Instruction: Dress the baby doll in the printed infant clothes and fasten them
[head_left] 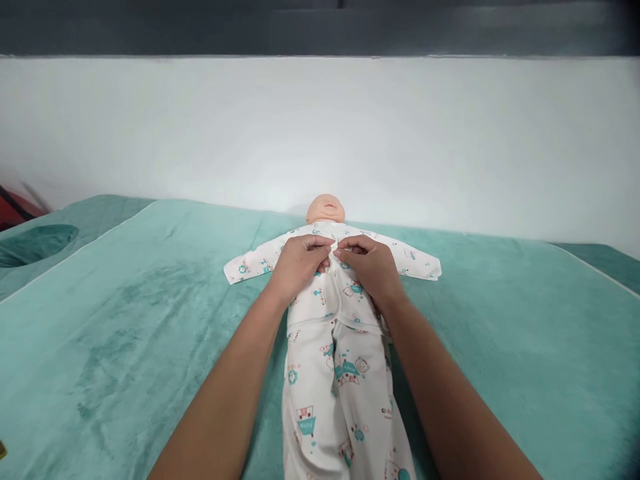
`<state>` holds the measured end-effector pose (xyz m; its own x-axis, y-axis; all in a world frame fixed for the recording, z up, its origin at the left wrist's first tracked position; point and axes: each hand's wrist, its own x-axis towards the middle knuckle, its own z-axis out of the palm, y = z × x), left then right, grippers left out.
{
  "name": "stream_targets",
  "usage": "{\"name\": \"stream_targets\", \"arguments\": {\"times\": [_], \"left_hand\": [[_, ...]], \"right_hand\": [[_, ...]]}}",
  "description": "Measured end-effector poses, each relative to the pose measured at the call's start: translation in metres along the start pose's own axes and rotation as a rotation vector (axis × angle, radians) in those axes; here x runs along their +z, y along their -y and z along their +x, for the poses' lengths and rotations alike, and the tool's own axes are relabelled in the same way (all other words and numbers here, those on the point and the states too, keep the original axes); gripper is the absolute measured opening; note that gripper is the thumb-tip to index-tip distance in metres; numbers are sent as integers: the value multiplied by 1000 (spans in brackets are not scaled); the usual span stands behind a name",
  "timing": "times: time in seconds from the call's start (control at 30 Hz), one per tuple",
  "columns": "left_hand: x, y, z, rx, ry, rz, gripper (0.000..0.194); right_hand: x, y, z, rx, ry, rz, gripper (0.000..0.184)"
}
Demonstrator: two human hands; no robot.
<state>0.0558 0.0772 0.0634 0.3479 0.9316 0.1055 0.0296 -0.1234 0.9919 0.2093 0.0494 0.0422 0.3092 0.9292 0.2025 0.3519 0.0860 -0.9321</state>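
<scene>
A baby doll (326,209) lies on its back, head away from me, dressed in a white printed top (313,303) and matching trousers (345,400). Its sleeves spread out to both sides. At the upper chest, my left hand (303,260) pinches the left edge of the top's front opening. Just across from it, my right hand (367,260) pinches the opposite edge, the fingertips of both hands almost meeting. Any fastener between the fingers is too small to make out. Lower down, the top's front edges lie close together over the trousers' waist.
A green plush cover (500,333) spreads under the doll. Behind its head rises a white wall (320,133) with a dark band (200,27) above. At the left are a hollow in the green cloth (37,243) and a red object (15,212).
</scene>
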Motion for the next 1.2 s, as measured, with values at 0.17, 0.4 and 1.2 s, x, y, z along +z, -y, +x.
{"name": "stream_targets", "arguments": {"times": [0.17,0.4,1.2], "left_hand": [[2,2,1,15,-16,58,21],[5,7,3,25,-68,94,21],[4,4,2,19,-20,-73,17]], "right_hand": [[2,3,-1,2,-4,-45,13],[3,8,-3,-90,11,-154,15],[2,7,-3,-124,24,-118,18]]}}
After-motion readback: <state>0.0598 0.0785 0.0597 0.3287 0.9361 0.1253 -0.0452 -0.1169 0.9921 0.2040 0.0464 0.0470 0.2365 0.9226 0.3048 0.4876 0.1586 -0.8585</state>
